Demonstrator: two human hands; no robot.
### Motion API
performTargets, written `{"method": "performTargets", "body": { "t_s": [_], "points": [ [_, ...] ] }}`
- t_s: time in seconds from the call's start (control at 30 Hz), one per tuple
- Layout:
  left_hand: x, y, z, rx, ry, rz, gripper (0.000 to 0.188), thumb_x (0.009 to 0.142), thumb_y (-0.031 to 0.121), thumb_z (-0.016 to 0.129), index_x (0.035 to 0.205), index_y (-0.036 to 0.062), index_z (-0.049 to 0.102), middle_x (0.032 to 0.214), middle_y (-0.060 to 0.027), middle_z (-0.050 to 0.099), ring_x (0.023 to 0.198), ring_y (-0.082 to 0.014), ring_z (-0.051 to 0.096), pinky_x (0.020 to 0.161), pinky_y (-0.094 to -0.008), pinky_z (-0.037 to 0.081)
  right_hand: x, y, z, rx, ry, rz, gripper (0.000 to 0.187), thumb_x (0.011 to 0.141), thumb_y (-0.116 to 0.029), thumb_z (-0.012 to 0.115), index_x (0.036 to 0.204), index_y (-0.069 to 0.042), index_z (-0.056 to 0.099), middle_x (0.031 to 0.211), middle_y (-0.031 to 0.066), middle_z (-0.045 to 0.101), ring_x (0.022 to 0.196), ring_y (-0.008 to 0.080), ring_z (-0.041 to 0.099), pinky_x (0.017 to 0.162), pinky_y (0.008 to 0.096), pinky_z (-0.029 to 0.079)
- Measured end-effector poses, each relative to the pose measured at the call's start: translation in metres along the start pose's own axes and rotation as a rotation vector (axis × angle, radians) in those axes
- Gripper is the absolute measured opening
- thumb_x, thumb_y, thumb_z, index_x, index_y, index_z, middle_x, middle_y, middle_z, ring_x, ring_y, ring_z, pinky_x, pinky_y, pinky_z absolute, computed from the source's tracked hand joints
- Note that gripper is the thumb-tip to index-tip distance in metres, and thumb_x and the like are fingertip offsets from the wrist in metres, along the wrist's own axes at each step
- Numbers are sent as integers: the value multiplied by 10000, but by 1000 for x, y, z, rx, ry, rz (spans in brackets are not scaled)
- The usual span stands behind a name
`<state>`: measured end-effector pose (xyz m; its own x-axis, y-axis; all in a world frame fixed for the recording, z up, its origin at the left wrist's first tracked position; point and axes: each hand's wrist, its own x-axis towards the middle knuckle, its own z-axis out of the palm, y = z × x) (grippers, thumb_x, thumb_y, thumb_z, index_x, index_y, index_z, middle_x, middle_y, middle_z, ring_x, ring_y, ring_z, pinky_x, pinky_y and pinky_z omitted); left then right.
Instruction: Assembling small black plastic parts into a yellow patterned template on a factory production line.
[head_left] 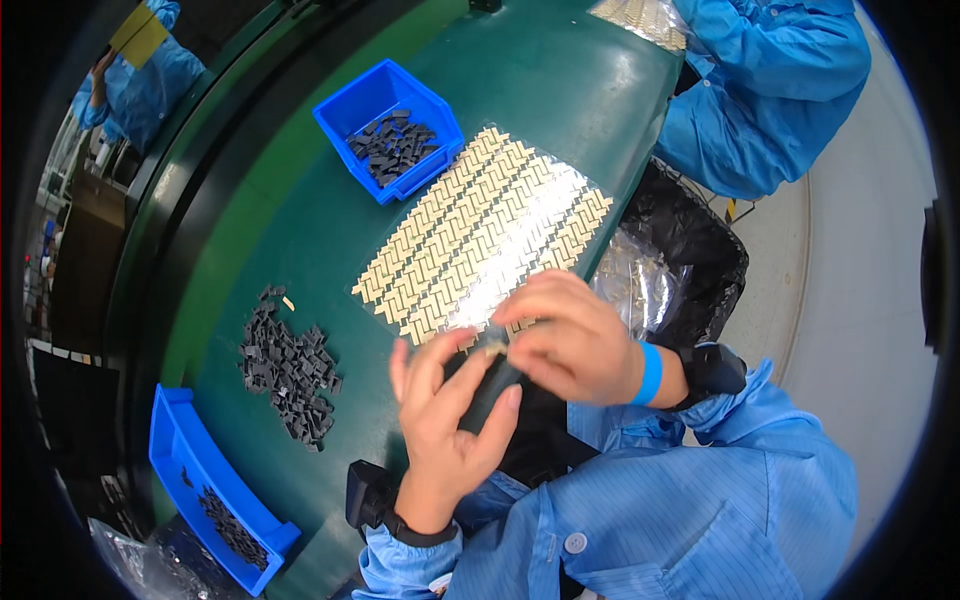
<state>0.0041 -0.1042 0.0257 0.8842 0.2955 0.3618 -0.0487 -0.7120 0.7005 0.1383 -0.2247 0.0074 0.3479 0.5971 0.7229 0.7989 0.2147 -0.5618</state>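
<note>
My left hand [445, 430] and my right hand [570, 335] meet at the fingertips over the table's near edge. Between them is a small dark grey piece [496, 333], blurred, with a pale bit beside it. The thumb and fingers of my right hand pinch there. The left hand's bent fingers reach the same spot, its thumb lower and a little apart; what they grip is hard to make out. Just beyond lies a clear sheet [480, 235] with rows of cream pieces in a zigzag pattern. A pile of small dark grey rectangular blocks [290, 365] lies to the left.
A blue bin [330, 115] with dark blocks stands behind the sheet on the green table [570, 80]. Another blue bin [215, 445] sits at the lower left. A black-lined bag [700, 240] with clear film hangs at the right, near a co-worker's blue sleeve [740, 130].
</note>
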Motion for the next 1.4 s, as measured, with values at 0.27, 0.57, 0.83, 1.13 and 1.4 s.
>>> {"method": "performTargets", "body": {
  "t_s": [0.27, 0.57, 0.83, 1.13, 1.4],
  "points": [
    [-26, 25, -6, -886, 142, -431, 226, 844, 66, 598, 1020, -74, 618, 984, -167, 630, 901, -186, 596, 804, -289, 459, -4, -24, 7, -27, -13, -232, 217, 738, -104, 679, 936, -79, 593, 1101, 137, 593, 953, 267, 592, 901, 437, 381],
    [-37, 27, -9, -959, 146, -449, 104, 822, -49, 573, 901, -83, 632, 893, -165, 644, 790, -181, 624, 738, -272, 490, 8, -27, 1, 515, -228, 127, 128, 751, -53, 674, 856, -26, 606, 900, 92, 600, 767, 224, 567, 669, 311, 433],
    [-39, 38, -2, -652, 257, -439, 149, 813, -63, 577, 949, -74, 637, 881, -159, 644, 755, -166, 632, 663, -241, 508, 6, -31, -3, 319, -220, 53, 113, 757, -102, 676, 836, -43, 621, 862, 58, 593, 778, 224, 554, 682, 332, 410],
    [-35, 37, -4, 0, 131, -163, 125, 725, -39, 644, 849, -25, 642, 791, -133, 646, 662, -194, 637, 573, -263, 497, 6, -34, -1, 41, -195, -107, 147, 630, -131, 654, 703, -50, 556, 861, 41, 556, 791, 199, 545, 727, 336, 403],
    [-39, 34, -4, -606, -19, -434, 61, 798, -43, 596, 852, -62, 618, 817, -145, 638, 668, -180, 631, 575, -261, 508, 0, -19, -25, 134, -350, 66, 114, 661, -42, 626, 755, -77, 572, 923, 56, 582, 849, 233, 550, 736, 353, 415]
  ]
}}
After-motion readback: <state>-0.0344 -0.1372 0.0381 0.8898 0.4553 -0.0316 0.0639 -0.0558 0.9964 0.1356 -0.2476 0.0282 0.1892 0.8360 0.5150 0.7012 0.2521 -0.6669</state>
